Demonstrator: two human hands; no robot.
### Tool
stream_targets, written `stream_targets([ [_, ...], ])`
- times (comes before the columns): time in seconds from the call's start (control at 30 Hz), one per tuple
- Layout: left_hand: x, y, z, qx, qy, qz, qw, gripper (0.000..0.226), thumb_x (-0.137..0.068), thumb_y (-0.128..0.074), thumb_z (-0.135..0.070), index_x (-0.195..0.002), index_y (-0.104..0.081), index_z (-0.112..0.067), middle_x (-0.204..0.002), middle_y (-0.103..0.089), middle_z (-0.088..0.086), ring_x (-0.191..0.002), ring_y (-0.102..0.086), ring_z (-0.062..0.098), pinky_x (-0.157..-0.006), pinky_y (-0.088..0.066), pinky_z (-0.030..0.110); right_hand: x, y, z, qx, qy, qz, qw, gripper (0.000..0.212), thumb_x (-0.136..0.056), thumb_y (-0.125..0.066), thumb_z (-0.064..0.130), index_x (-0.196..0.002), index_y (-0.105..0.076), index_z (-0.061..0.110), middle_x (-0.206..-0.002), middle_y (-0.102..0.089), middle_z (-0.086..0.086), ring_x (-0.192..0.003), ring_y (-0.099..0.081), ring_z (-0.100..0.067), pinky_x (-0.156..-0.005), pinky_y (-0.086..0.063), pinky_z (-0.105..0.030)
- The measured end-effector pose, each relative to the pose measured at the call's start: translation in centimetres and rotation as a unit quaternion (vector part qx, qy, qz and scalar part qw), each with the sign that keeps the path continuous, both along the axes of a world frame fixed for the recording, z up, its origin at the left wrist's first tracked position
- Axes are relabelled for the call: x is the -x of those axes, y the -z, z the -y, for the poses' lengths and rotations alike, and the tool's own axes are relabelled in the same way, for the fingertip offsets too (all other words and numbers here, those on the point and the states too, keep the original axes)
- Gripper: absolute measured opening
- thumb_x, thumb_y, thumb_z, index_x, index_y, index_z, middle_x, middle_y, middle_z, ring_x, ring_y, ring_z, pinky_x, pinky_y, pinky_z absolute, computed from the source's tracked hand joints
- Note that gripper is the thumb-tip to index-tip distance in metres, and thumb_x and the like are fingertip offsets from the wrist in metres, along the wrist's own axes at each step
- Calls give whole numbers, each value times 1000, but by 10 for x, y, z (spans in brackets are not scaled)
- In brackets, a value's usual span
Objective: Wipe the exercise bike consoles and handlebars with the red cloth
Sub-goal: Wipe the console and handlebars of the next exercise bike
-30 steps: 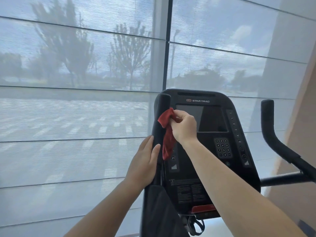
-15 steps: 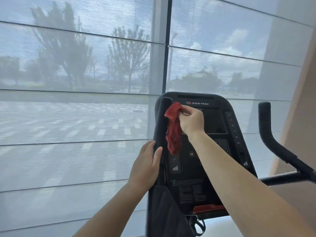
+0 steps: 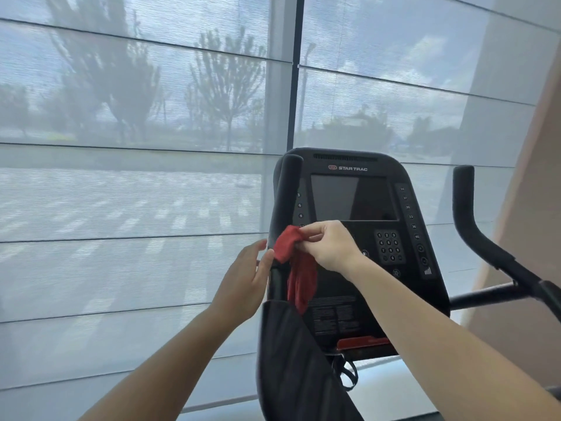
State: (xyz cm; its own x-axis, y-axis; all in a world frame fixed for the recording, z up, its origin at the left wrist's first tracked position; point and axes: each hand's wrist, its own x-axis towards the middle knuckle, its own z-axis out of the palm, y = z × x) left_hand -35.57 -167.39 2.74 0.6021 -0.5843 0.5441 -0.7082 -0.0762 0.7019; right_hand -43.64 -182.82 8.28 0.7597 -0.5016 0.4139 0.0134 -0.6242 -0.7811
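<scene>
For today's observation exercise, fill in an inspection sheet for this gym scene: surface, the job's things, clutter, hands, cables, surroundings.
Surface: console faces the camera, screen dark, keypad visible.
Job's things: red cloth bunched against the left handlebar, its tail hanging down; right handlebar untouched.
Clutter: dark fabric draped below the left handlebar.
Hands: right hand pinches the cloth; left hand open beside the left handlebar, contact unclear.
Cables: a dark strap loop hangs under the console.
Surroundings: window with sheer blinds; trees outside.
</scene>
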Motion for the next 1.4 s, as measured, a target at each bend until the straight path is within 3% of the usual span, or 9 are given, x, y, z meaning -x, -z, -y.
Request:
stream_targets([
  [0.1,-1,0,-7,-3,5,-4,1000,47,-95,-35,-42,-136,-41,-21,-135,-47,-7,-101,-47,-4,-90,-31,16,3,-6,-10,-23,11,33,999,15,-81,-69,14,-95,-74,18,-91,-73,-3,-87,-68,-13,-87,-54,-34],
  [0.2,-1,-1,-15,12,21,10,1000,40,-94,-38,-43,-133,-42,-34,-129,-49,-12,-98,-52,-8,-83,-36,10,6,-4,-26,91,-24,-32,995,22,-83,-64,14,-101,-73,24,-110,-62,8,-101,-58,-5,-94,-44,-20],
  [0.3,-1,-2,-23,11,45,32,998,34,-93,-42,-41,-127,-42,-45,-122,-49,-19,-98,-51,-13,-81,-37,3,15,-8,-34,71,-31,-65,995,24,-85,-56,13,-98,-73,25,-111,-59,16,-103,-54,0,-92,-40,-15],
  [0.43,-4,-7,-24,-2,79,49,996,28,-94,-47,-33,-121,-55,-34,-118,-53,-16,-100,-54,-6,-91,-42,15,23,-3,-36,60,-39,-37,997,31,-85,-53,2,-93,-75,21,-107,-64,17,-100,-57,7,-86,-41,-4],
  [0.53,-6,-6,-23,-14,93,64,994,26,-94,-47,-32,-117,-58,-35,-113,-52,-20,-99,-50,-9,-88,-37,8,22,8,-37,23,-10,36,999,25,-83,-61,-5,-100,-71,10,-109,-66,2,-103,-62,-7,-94,-46,-18],
  [0.7,-8,-2,-25,-13,114,75,990,30,-95,-45,-33,-123,-55,-32,-117,-51,-20,-101,-50,-7,-88,-34,4,20,20,-40,-83,99,25,991,23,-80,-72,22,-102,-67,21,-100,-70,0,-93,-66,-15,-87,-54,-34],
  [0.93,-13,2,-25,-25,132,94,986,38,-96,-41,-36,-132,-48,-28,-128,-47,-17,-112,-46,-2,-95,-31,10,16,18,-58,-228,13,33,973,16,-91,-58,22,-91,-69,33,-91,-73,0,-85,-70,-18,-77,-57,-40],
  [1.3,-53,-41,-2,-18,100,103,989,41,-93,-41,-43,-130,-45,-26,-132,-49,-6,-108,-53,8,-90,-36,23,-6,-23,-32,-2,171,124,977,15,-80,-69,12,-90,-71,23,-83,-68,14,-71,-61,7,-72,-47,-8],
  [1.4,-69,-69,8,-15,76,123,989,46,-93,-39,-44,-135,-41,-25,-138,-45,-3,-110,-53,10,-90,-34,23,-20,-47,-23,32,207,183,961,19,-81,-68,14,-98,-70,24,-92,-67,13,-79,-60,5,-84,-47,-13],
])
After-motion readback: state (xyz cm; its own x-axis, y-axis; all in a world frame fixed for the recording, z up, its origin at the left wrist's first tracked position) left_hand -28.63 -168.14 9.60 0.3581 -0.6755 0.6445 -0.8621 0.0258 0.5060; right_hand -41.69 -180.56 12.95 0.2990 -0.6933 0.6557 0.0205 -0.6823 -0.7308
